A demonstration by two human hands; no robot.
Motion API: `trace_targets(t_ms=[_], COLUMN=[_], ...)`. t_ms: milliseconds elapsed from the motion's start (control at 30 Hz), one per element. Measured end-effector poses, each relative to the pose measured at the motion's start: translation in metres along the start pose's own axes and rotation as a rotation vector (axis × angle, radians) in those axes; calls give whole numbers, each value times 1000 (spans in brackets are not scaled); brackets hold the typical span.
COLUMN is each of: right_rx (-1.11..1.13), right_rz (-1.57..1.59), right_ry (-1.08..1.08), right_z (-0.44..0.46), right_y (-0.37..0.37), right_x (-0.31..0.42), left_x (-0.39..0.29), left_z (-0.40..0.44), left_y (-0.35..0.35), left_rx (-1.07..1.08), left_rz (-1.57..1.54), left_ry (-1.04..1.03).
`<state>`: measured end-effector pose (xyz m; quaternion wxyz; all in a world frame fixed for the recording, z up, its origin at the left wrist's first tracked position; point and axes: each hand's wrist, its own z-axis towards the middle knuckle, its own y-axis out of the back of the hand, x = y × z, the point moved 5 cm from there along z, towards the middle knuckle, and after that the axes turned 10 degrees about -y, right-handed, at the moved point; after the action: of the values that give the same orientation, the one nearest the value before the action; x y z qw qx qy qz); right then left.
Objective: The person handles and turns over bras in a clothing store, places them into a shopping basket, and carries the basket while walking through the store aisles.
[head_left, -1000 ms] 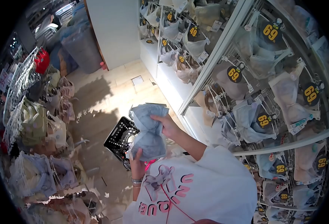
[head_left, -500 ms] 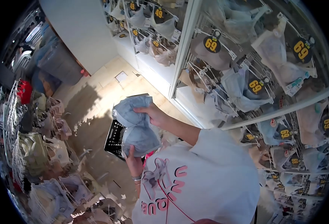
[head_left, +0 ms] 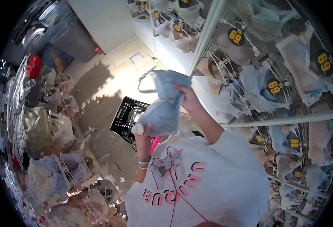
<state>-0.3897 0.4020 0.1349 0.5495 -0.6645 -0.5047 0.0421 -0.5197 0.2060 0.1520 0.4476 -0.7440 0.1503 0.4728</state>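
A pale blue-grey bra point(head_left: 164, 100) is stretched between my two hands in front of my chest. My left hand point(head_left: 143, 137) grips its lower cup edge, thumb up, beside a small white round piece point(head_left: 139, 129). My right hand point(head_left: 189, 99) is closed on the side of the upper cup. A loose strap loops out at the far left of the bra. Behind and partly below it is a black perforated basket point(head_left: 120, 113), with a whitish thing inside; the bra hides some of the basket.
Racks of hanging bras with round 69 price tags point(head_left: 274, 87) line the right. Another crowded bra rack point(head_left: 38, 125) runs along the left. A large grey bin point(head_left: 75, 39) stands at the back left, and pale tiled floor point(head_left: 124, 72) lies between.
The bra has risen and shifted right in my hands and is turned, with its strap now hanging out. More of the basket shows. The whole view has tilted slightly.
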Motion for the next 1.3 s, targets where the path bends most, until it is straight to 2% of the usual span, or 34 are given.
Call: trace_targets(t_ms=[33, 200, 400, 600, 700, 900, 933, 1000, 1067, 1200, 1300], right_rx=[106, 26, 67, -92, -96, 121, 187, 273, 341, 323, 325], right_rz=[0, 123, 173, -172, -226, 119, -12, -77, -131, -180, -178], right_ry=[62, 66, 66, 190, 268, 224, 293, 354, 372, 400, 419], right_z=[-11, -22, -33, -61, -69, -67, -80, -76, -70, -62, -58], right_y=[-13, 6, 18, 27, 35, 57, 9, -7, -9, -4, 1], right_x=[10, 13, 6, 6, 16, 40, 56, 74, 85, 98, 107], left_x=[-5, -7, 10, -8, -14, -30, -34, -42, -47, -47, -47], left_z=[0, -3, -5, -6, 3, 11, 14, 20, 26, 39, 44], left_y=[-6, -8, 11, 5, 17, 11, 5, -8, -23, -42, -61], left_rx=[-4, 3, 44, 149, 255, 178, 186, 197, 230, 366, 303], left_rz=[7, 20, 6, -223, -305, -336, -339, -345, -336, -340, -341], left_ry=[2, -48, -92, -92, -188, -235, -251, -276, -261, -213, -106])
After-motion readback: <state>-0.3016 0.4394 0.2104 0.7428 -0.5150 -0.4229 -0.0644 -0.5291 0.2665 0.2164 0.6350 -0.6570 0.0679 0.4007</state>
